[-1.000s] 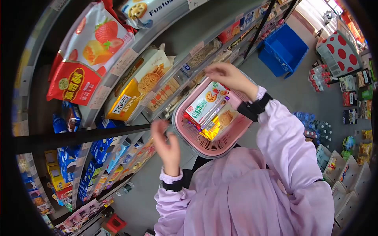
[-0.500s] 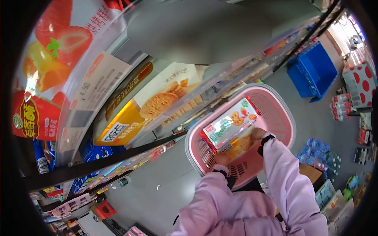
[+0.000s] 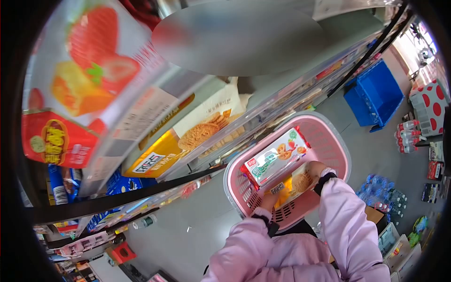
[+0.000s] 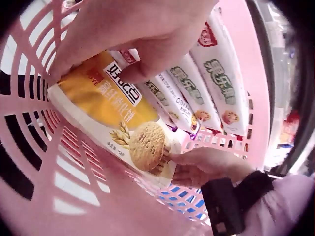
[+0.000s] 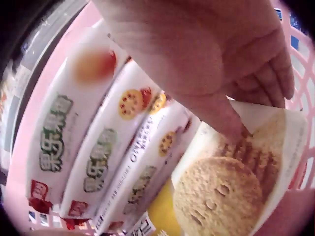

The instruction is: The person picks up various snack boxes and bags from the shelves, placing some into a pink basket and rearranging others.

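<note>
Inside a pink basket (image 3: 336,155), both hands hold a yellow-and-white biscuit pack (image 3: 292,184) by its two ends. The left hand (image 3: 268,202) grips the yellow end; in the left wrist view the left hand (image 4: 133,34) has its thumb on the pack's face. At the cookie end is the right hand (image 3: 316,170); in the right wrist view the right hand (image 5: 206,54) presses its thumb on the cookie picture, fingers behind. Beside this pack lie several white fruit-biscuit packs (image 5: 103,147), side by side.
Shelves with a strawberry snack bag (image 3: 84,70) and another yellow biscuit pack (image 3: 188,136) run along the left. A blue crate (image 3: 376,94), bottles (image 3: 383,192) and a dotted box (image 3: 428,105) stand on the floor at right.
Both hands have come down from above and beside the basket onto the yellow pack's ends. The head view has shifted closer to the shelf.
</note>
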The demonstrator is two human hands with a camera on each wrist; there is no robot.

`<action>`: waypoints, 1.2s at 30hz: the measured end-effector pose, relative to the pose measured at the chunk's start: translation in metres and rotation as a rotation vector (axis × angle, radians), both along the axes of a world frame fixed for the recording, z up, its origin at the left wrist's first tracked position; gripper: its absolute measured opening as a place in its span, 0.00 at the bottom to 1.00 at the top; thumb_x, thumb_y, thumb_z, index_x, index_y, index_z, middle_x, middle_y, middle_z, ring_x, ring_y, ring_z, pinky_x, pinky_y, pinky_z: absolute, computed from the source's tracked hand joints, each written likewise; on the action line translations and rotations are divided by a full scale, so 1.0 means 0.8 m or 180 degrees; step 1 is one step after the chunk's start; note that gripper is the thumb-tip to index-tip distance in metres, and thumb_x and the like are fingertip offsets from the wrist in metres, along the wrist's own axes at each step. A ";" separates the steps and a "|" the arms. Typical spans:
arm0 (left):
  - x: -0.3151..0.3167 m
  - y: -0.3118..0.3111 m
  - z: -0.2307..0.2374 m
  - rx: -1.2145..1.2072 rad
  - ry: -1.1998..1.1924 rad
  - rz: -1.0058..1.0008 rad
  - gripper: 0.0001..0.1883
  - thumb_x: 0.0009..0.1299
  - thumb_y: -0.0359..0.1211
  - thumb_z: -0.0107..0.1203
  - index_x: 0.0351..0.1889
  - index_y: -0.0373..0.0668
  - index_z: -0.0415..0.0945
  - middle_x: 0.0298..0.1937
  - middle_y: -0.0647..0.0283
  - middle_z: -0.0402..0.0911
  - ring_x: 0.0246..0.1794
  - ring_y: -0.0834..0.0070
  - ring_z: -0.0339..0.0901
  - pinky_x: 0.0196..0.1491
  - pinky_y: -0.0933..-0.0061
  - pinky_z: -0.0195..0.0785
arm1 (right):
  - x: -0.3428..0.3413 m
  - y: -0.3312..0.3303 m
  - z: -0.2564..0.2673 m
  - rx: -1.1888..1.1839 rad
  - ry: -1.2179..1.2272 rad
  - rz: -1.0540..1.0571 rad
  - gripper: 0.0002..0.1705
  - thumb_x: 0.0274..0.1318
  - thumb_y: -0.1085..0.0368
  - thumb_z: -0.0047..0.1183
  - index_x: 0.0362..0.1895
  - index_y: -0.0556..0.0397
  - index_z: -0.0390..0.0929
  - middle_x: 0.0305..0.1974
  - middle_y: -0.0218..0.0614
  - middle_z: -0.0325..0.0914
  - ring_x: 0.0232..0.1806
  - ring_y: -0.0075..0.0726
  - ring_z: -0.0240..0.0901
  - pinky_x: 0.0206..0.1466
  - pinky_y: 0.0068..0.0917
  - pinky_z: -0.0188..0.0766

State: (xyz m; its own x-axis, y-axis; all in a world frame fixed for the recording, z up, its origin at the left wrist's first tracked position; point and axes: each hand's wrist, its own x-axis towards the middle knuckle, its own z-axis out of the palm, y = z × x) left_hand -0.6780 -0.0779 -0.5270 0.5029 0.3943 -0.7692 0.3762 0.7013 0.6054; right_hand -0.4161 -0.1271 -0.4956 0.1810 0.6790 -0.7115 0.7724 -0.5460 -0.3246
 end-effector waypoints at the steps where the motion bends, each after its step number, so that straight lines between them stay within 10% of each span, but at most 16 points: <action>1: 0.003 0.000 0.032 -0.0077 -0.0547 0.0247 0.17 0.63 0.30 0.49 0.50 0.38 0.67 0.38 0.61 0.76 0.39 0.73 0.75 0.42 0.74 0.69 | 0.010 -0.001 0.019 0.0180 -0.0072 -0.0013 0.13 0.38 0.64 0.50 0.31 0.54 0.78 0.33 0.48 0.76 0.37 0.51 0.73 0.40 0.36 0.69; 5: 0.007 0.030 0.198 -0.0026 0.0030 -0.0462 0.17 0.64 0.33 0.46 0.50 0.34 0.66 0.36 0.63 0.74 0.32 0.80 0.72 0.34 0.83 0.66 | 0.021 -0.004 0.177 0.0361 -0.0452 -0.0127 0.12 0.41 0.63 0.48 0.27 0.59 0.77 0.30 0.49 0.75 0.34 0.53 0.73 0.38 0.40 0.69; 12: 0.019 0.083 0.383 0.2059 -0.1149 -0.0452 0.27 0.62 0.27 0.46 0.59 0.30 0.52 0.53 0.54 0.68 0.53 0.70 0.65 0.54 0.74 0.57 | 0.025 -0.015 0.434 0.2654 -0.0064 -0.1287 0.20 0.41 0.67 0.49 0.43 0.62 0.67 0.28 0.51 0.71 0.30 0.48 0.70 0.34 0.37 0.66; 17: 0.098 0.147 0.486 0.2475 -0.1888 0.0102 0.31 0.61 0.20 0.42 0.62 0.31 0.43 0.59 0.50 0.59 0.60 0.68 0.60 0.60 0.74 0.53 | 0.077 0.047 0.481 0.4038 0.0327 -0.1840 0.21 0.46 0.78 0.43 0.48 0.60 0.62 0.32 0.36 0.72 0.34 0.27 0.70 0.39 0.22 0.67; 29: 0.192 0.219 0.500 0.3773 -0.1293 0.0015 0.30 0.56 0.30 0.49 0.56 0.26 0.54 0.50 0.40 0.66 0.53 0.51 0.64 0.55 0.65 0.55 | 0.184 0.199 0.444 0.4412 -0.0814 -0.1896 0.19 0.39 0.75 0.39 0.41 0.63 0.70 0.38 0.55 0.73 0.44 0.54 0.69 0.47 0.35 0.64; 31: 0.198 0.227 0.491 0.3835 -0.1278 0.0189 0.27 0.58 0.28 0.46 0.57 0.29 0.55 0.50 0.54 0.67 0.49 0.70 0.64 0.53 0.76 0.56 | 0.189 0.213 0.442 0.4068 -0.1004 -0.1758 0.20 0.38 0.74 0.39 0.41 0.63 0.70 0.39 0.58 0.72 0.45 0.58 0.67 0.48 0.37 0.64; 36: 0.189 0.238 0.476 0.3936 -0.1166 0.0251 0.24 0.58 0.28 0.47 0.54 0.28 0.59 0.50 0.52 0.68 0.51 0.68 0.65 0.55 0.75 0.55 | 0.174 0.239 0.440 0.3822 -0.0675 -0.1411 0.27 0.32 0.74 0.42 0.46 0.63 0.70 0.41 0.61 0.70 0.47 0.58 0.66 0.51 0.36 0.62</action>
State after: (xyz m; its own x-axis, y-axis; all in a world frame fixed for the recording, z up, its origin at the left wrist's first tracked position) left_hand -0.5266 0.1129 -0.1458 0.5487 0.7794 0.3025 0.0349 -0.3829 0.9231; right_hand -0.2768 0.0643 -0.1432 0.5865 0.7221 0.3667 0.6982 -0.2213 -0.6809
